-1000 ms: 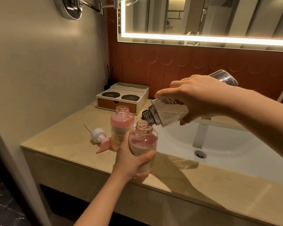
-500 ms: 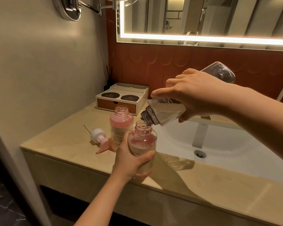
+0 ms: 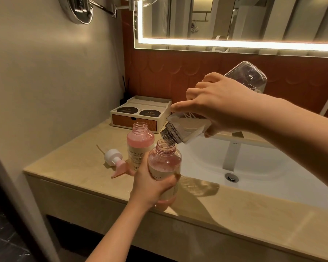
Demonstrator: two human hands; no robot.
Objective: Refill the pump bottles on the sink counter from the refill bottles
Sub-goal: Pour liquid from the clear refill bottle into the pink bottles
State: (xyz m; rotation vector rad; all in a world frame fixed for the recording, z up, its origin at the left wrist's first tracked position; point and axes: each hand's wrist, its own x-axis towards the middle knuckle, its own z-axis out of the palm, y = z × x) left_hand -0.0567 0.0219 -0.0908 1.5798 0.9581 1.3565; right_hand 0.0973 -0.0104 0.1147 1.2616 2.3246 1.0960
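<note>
My left hand (image 3: 150,188) grips an uncapped pink pump bottle (image 3: 165,163) at the counter's front edge. My right hand (image 3: 222,106) holds a clear refill bottle (image 3: 184,131) tipped steeply, base up, its threaded neck right over the pink bottle's mouth. White liquid sits in the refill bottle's lower end. A second pink bottle (image 3: 139,146), uncapped and fuller, stands just behind. A white and pink pump head (image 3: 115,161) lies on the counter (image 3: 74,161) to the left.
A white sink basin (image 3: 254,167) with a drain and a faucet (image 3: 231,156) lies right of the bottles. A tray box (image 3: 140,114) with two dark round lids stands at the back by the wall. A lit mirror (image 3: 235,21) hangs above.
My right hand has raised the refill bottle's base higher, tilting it more steeply over the pink bottle. My left hand and its bottle have stayed in place.
</note>
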